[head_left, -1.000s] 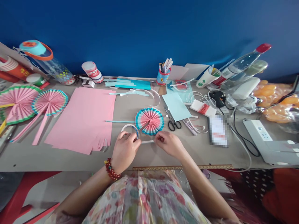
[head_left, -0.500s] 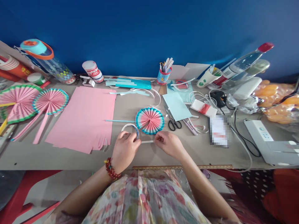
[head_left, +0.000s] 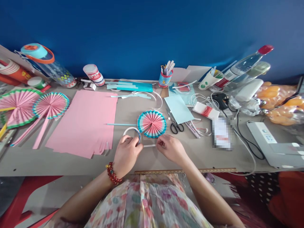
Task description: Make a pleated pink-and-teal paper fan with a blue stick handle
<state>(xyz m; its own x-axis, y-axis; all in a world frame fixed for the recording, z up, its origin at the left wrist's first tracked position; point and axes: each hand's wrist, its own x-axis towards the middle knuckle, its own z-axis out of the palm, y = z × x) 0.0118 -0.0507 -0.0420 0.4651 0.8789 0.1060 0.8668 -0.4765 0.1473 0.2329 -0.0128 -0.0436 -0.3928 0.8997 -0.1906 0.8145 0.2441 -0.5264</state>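
Note:
My left hand [head_left: 127,152] is closed around a roll of tape [head_left: 130,129], which stands up above the fingers with a bluish inner ring. From it a white strip of tape [head_left: 149,145] runs straight across to my right hand [head_left: 169,147], whose fingers pinch the end. Just beyond the strip lies a round pleated paper fan [head_left: 152,123], pink in the middle with a blue and white rim. A gap shows in its lower left pleats. One thin blue strip [head_left: 122,124] reaches left from the fan over the pink paper [head_left: 83,123].
Scissors [head_left: 177,127] lie right of the fan, beside light blue paper [head_left: 180,109]. A pen cup [head_left: 165,79] and blue paper strips [head_left: 129,86] are along the wall. Two finished-looking fans [head_left: 50,104] are at far left. Cables, bottles and a power strip [head_left: 266,134] occupy the right.
The view has shifted slightly. Both hands keep almost the same positions, with the tape strip still stretched between them.

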